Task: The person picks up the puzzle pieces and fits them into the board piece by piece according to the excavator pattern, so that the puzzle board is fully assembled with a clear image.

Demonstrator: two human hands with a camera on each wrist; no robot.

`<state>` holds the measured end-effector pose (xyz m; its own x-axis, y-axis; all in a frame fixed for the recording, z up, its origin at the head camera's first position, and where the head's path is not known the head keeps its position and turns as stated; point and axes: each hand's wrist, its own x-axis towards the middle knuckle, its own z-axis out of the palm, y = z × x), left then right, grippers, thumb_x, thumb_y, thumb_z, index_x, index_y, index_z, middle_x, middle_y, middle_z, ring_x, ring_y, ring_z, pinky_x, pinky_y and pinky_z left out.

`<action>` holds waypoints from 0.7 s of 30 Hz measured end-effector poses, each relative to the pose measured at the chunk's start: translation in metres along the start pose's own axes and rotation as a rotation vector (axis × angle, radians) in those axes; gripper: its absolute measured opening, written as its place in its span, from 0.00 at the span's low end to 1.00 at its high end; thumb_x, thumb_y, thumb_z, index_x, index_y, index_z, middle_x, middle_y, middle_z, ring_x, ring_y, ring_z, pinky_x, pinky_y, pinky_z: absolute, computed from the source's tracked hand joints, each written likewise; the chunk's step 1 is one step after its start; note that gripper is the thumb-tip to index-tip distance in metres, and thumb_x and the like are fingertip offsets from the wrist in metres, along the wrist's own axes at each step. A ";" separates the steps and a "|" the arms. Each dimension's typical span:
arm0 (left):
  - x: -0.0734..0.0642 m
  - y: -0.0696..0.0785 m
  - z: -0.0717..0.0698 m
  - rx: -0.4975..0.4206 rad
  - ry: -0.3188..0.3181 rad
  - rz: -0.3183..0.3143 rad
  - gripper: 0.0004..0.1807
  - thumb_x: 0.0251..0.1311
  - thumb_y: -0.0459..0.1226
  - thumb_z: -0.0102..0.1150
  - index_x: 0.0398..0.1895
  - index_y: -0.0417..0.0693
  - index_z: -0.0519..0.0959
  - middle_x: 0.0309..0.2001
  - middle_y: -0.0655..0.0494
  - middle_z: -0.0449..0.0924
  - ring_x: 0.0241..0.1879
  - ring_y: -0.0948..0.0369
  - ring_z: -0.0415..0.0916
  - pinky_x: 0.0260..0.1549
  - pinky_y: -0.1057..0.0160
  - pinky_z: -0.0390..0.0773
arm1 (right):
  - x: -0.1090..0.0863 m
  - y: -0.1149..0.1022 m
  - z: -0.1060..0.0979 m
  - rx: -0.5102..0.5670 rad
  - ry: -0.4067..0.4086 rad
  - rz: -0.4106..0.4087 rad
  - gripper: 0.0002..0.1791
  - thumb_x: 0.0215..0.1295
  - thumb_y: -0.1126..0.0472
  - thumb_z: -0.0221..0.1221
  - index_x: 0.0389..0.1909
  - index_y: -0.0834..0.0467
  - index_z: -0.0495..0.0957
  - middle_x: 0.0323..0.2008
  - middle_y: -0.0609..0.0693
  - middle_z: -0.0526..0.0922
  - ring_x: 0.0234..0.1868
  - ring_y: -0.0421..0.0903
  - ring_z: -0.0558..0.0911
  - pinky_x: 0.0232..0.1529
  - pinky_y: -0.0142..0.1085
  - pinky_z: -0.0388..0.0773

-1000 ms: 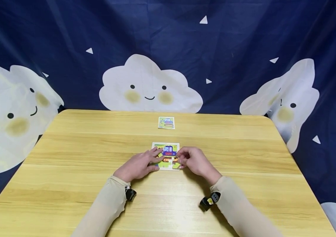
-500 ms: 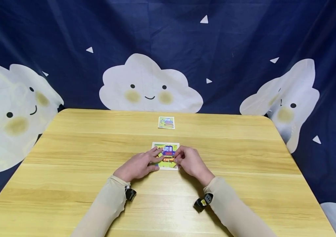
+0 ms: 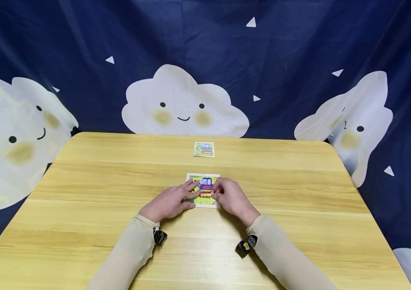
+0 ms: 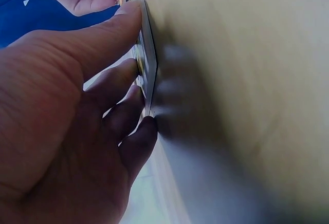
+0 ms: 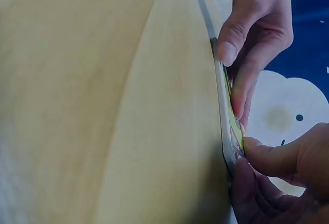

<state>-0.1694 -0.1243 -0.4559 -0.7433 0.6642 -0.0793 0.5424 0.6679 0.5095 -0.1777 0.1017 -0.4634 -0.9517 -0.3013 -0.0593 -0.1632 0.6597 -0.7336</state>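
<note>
A jigsaw puzzle in a white-edged tray lies on the table, its picture a blue vehicle over an orange track on yellow-green. My left hand rests across its left side, fingers stretched over the picture and thumb at the near edge. In the left wrist view, the fingertips of that hand lie along the tray's edge. At the right side, my right hand has curled fingers and pinches a puzzle piece at the lower right. The right wrist view shows its thumb against the yellow edge of the piece; the fingers partly hide it.
A small picture card with a similar vehicle lies farther back on the wooden table. Behind the table hangs a dark blue curtain with white smiling clouds. Black wrist cameras sit on both sleeves.
My right hand has moved slightly left with the puzzle piece, and the white gap in the lower part of the picture has closed. My left hand has stayed in place.
</note>
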 end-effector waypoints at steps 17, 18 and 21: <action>0.001 -0.001 0.001 -0.005 -0.010 -0.022 0.25 0.67 0.41 0.59 0.66 0.45 0.72 0.75 0.50 0.54 0.73 0.47 0.48 0.66 0.45 0.58 | 0.001 -0.001 0.001 -0.117 0.000 -0.053 0.11 0.57 0.68 0.70 0.28 0.57 0.76 0.29 0.47 0.72 0.30 0.44 0.73 0.31 0.36 0.74; 0.001 -0.001 0.001 -0.006 -0.013 -0.029 0.25 0.68 0.41 0.59 0.66 0.46 0.72 0.75 0.51 0.54 0.73 0.47 0.48 0.66 0.46 0.58 | 0.001 -0.001 0.000 -0.113 -0.006 -0.046 0.11 0.57 0.68 0.70 0.29 0.57 0.75 0.29 0.48 0.72 0.30 0.44 0.73 0.31 0.36 0.74; 0.001 0.000 0.001 -0.005 -0.011 -0.027 0.25 0.68 0.41 0.59 0.66 0.45 0.72 0.75 0.50 0.54 0.73 0.47 0.48 0.66 0.45 0.58 | 0.003 0.000 -0.001 -0.081 -0.039 -0.016 0.11 0.58 0.68 0.69 0.33 0.58 0.74 0.28 0.48 0.73 0.29 0.44 0.73 0.31 0.37 0.74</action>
<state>-0.1699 -0.1233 -0.4570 -0.7533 0.6495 -0.1031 0.5202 0.6844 0.5109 -0.1807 0.1019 -0.4626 -0.9382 -0.3376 -0.0759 -0.2000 0.7080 -0.6773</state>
